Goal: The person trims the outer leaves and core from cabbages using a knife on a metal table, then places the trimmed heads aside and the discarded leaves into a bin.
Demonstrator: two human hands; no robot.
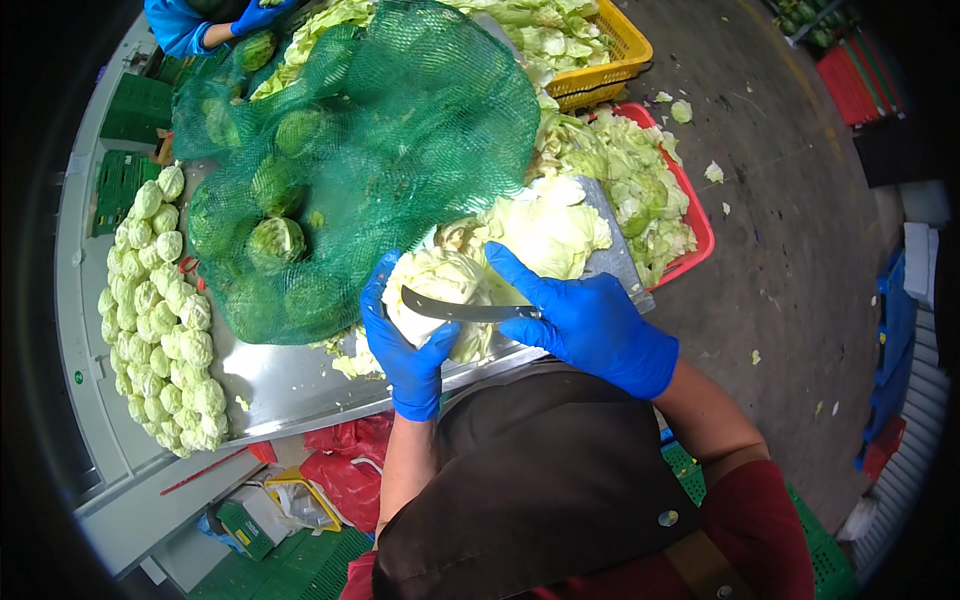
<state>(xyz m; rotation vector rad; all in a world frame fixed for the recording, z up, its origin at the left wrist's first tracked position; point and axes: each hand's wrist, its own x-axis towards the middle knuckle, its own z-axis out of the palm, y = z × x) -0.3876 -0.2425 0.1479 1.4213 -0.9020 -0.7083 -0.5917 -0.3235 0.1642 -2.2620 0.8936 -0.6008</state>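
Observation:
My left hand (409, 352), in a blue glove, cups the left side of a pale cabbage head (431, 281) above the steel table's front edge. In my blue-gloved right hand (592, 326) is a knife with a curved dark blade (457, 309). The blade lies across the front of the cabbage, its tip pointing left; whether it cuts in cannot be told. My right index finger is stretched out over the loose leaves, and the knife's handle is hidden in the hand. Loose cabbage leaves (555, 236) lie just behind on the table.
A green mesh sack (405, 127) of cabbages covers much of the steel table (277, 382). Trimmed cabbages (161, 322) are stacked at left. Leaves fill a red crate (701, 225) and a yellow crate (604, 82). Another person's gloved hand (259, 15) is at the far left.

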